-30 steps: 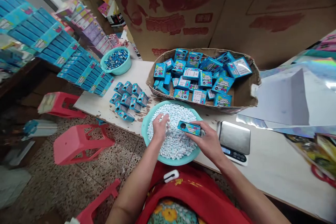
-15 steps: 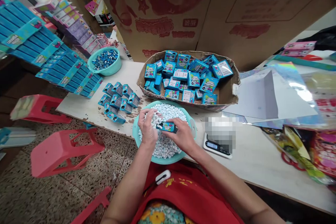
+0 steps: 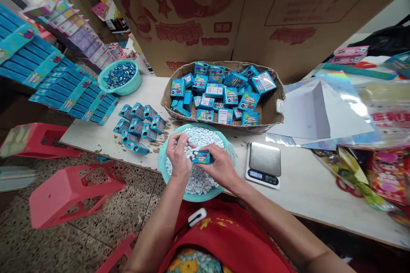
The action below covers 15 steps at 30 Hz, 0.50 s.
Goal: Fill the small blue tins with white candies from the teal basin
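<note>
My left hand (image 3: 178,155) is cupped around some small white candies, above a turquoise basin (image 3: 196,198). Between the fingers and thumb of my right hand (image 3: 223,167) is a small blue candy box (image 3: 201,157), lying on its side with one end towards my left hand. Candies from the left palm touch that end of the box. Below both hands, white pebble-like candies (image 3: 208,135) fill the basin. How many candies are inside the box is hidden from me.
A cut-down carton (image 3: 269,124) of blue boxes stands behind the basin. Several small boxes (image 3: 136,127) stand to the left, near a bowl (image 3: 131,85) of blue wrapped pieces. On the right are a digital scale (image 3: 264,160) and paper sheets (image 3: 301,111). Red stools (image 3: 60,196) stand beside the table.
The view has shifted slightly. My right hand has tipped the blue box a little, and its end is now closer against the candies in my left hand.
</note>
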Motion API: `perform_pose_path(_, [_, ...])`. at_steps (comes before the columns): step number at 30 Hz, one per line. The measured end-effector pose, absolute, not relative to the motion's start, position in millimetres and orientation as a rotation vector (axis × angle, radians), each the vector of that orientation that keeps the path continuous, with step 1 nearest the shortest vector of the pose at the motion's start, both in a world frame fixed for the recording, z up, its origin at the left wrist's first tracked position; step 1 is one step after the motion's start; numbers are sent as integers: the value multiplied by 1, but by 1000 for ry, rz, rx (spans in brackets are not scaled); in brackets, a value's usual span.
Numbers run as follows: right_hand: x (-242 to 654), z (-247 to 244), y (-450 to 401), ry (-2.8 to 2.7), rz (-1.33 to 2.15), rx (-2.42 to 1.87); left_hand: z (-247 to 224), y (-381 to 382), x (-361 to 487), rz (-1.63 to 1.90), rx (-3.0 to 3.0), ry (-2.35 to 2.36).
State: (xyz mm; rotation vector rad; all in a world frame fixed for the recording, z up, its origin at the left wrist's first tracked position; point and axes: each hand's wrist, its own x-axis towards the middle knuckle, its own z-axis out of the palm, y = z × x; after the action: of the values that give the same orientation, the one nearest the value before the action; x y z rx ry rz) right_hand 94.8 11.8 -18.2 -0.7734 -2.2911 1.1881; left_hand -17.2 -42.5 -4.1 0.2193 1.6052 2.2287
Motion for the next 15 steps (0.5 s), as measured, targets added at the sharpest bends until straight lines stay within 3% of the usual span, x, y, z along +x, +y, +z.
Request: perform_pose_path(15, [91, -28, 14, -2176, 1353, -792, 3, -35, -15, 2132, 152, 1473])
